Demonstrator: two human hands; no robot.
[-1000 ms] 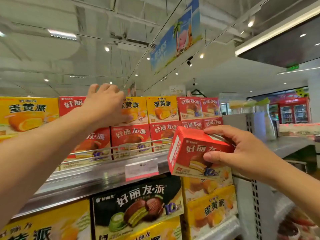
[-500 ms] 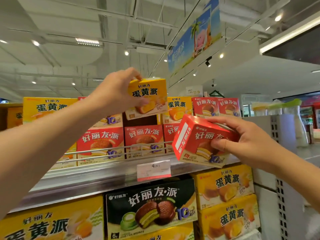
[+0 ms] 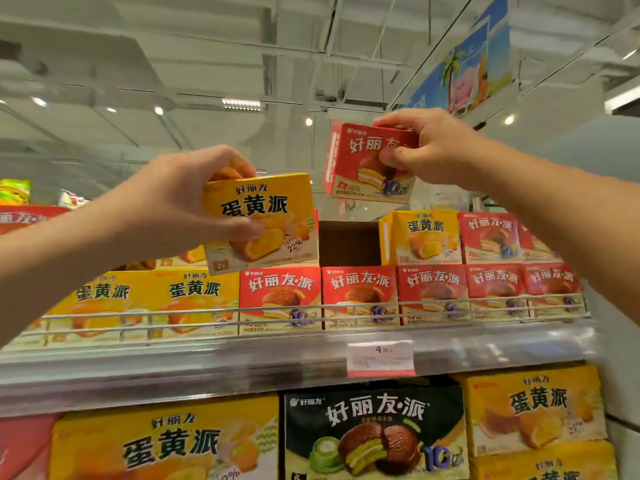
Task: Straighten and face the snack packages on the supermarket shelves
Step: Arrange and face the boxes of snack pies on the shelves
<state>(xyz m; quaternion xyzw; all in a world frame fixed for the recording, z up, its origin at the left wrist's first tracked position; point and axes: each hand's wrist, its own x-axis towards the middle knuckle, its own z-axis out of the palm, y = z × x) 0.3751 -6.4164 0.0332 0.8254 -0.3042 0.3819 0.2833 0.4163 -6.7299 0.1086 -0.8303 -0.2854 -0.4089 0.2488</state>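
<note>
Shelf: boxes in both hands.

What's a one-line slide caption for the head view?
Left hand holds a yellow box, right hand a red box, above a gap in the top row.

— What's in each hand?
— The left hand grips a yellow egg-yolk pie box at centre frame, tilted slightly; the right hand pinches a red chocolate pie box higher, upper right of centre.
— And below them?
— A dark gap in the top row, between the yellow box and a stacked yellow box. Red boxes line the wire rail, above a price tag.
</note>
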